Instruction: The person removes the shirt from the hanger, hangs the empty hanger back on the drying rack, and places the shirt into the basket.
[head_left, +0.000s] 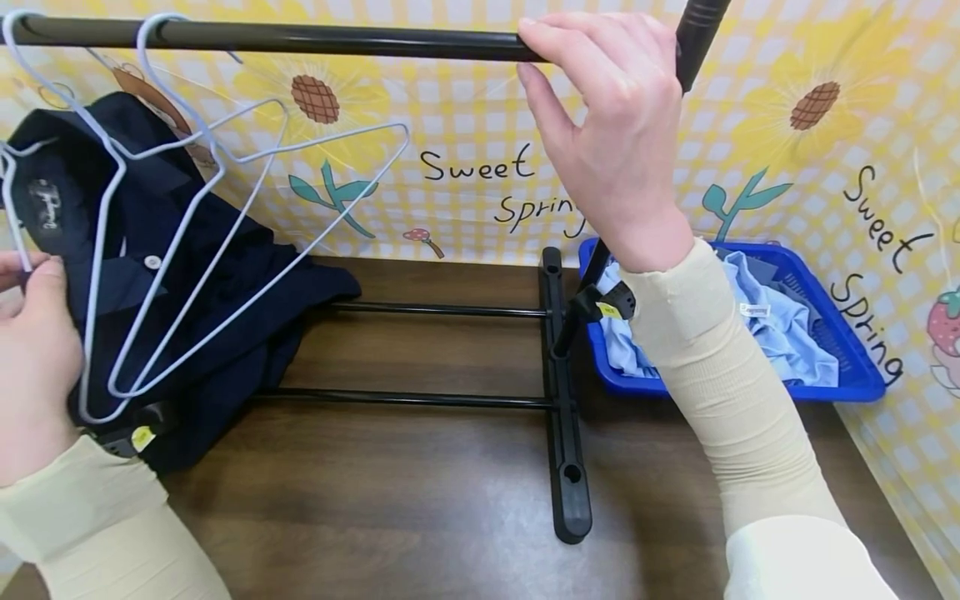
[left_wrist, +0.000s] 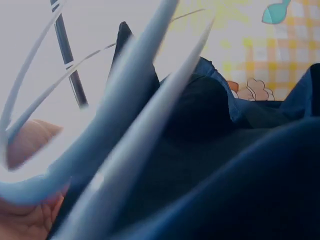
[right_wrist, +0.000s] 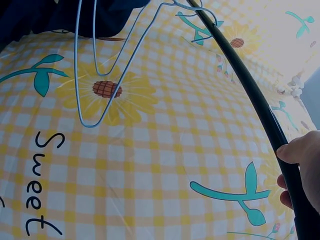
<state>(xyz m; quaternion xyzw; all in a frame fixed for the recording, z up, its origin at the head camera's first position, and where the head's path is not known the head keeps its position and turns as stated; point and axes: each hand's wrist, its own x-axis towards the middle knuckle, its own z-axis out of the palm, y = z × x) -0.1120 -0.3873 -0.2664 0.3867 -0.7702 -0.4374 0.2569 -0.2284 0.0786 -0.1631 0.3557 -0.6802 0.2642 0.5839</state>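
At the left edge of the head view, my left hand [head_left: 37, 358] pinches a pale-blue hanger [head_left: 17, 212] between thumb and fingers, by the collar of a navy shirt [head_left: 187, 275]. Part of this hand is cut off by the frame. In the left wrist view, blurred hanger wires cross before the shirt [left_wrist: 200, 150] and partly hide the hand [left_wrist: 32, 142]. My right hand [head_left: 618, 125] grips the black rail [head_left: 337, 39] near its right end, thumb below it. The right wrist view also shows the hand [right_wrist: 305, 160] on the rail [right_wrist: 250, 85].
Two pale-blue hangers [head_left: 217, 158] hang on the rail, in front of the shirt. Lower bars [head_left: 450, 311] and a black foot [head_left: 566, 467] of the rack stand on the brown wooden surface [head_left: 420, 500]. A blue basket [head_left: 862, 379] at right holds light-blue clothes [head_left: 802, 333].
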